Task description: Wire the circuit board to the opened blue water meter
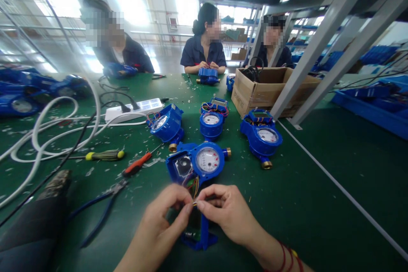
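Observation:
Both hands meet just in front of a blue water meter [208, 160] that has a white dial and an open side box. My left hand [167, 214] pinches thin coloured wires [195, 189] between thumb and forefinger. From the other side, my right hand [228, 210] pinches the same wires, its fingertips almost touching the left ones. The wires run up into the meter. Below the fingers lies a blue plastic frame [204, 231], partly covered by my hands. What the fingertips hold at the wire ends is too small to make out.
Left of my hands lie pliers [110, 195], a red screwdriver [137, 164] and a yellow-green screwdriver [105, 155]. Further back are more meters [212, 123], a power strip [134, 110] and a cardboard box [255, 89]. Metal posts [325, 42] rise at right. Co-workers sit opposite.

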`<state>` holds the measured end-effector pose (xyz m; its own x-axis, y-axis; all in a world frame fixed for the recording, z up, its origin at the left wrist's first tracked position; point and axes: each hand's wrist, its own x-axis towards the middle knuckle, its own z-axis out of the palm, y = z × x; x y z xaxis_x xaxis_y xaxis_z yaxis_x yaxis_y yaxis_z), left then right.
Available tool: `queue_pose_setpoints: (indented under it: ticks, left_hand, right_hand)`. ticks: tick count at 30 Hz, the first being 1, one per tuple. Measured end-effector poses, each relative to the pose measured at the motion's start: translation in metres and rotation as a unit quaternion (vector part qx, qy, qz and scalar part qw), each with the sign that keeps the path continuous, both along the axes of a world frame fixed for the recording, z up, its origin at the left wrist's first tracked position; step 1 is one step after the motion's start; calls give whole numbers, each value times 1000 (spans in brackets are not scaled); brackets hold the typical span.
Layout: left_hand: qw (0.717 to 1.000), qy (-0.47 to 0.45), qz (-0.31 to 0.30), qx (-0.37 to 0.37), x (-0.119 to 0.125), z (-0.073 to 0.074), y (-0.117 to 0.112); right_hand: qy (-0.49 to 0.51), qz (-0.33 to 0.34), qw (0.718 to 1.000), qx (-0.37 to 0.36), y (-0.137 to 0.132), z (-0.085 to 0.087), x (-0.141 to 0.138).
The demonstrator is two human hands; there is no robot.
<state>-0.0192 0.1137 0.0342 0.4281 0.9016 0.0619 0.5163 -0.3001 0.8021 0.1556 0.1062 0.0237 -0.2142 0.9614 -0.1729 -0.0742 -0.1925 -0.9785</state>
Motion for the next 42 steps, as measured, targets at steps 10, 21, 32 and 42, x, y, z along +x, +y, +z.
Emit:
queue_pose_setpoints:
  ticks: [10, 21, 32, 42]
  left_hand:
    - [999, 4, 14, -33, 2, 3, -2]
    - [998, -16, 18, -54, 2, 3, 2]
    - [999, -21, 0, -48, -4, 7, 0]
    - [1000, 14, 11, 11, 0, 5, -4]
  right_hand:
    - [-46, 10, 998, 47, -1, 8, 1]
    - [-98, 21, 989, 110, -2, 11, 2]
    - [-62, 7, 997, 48, -1, 7, 0]
    - [-159, 30, 973, 164, -1, 15, 2]
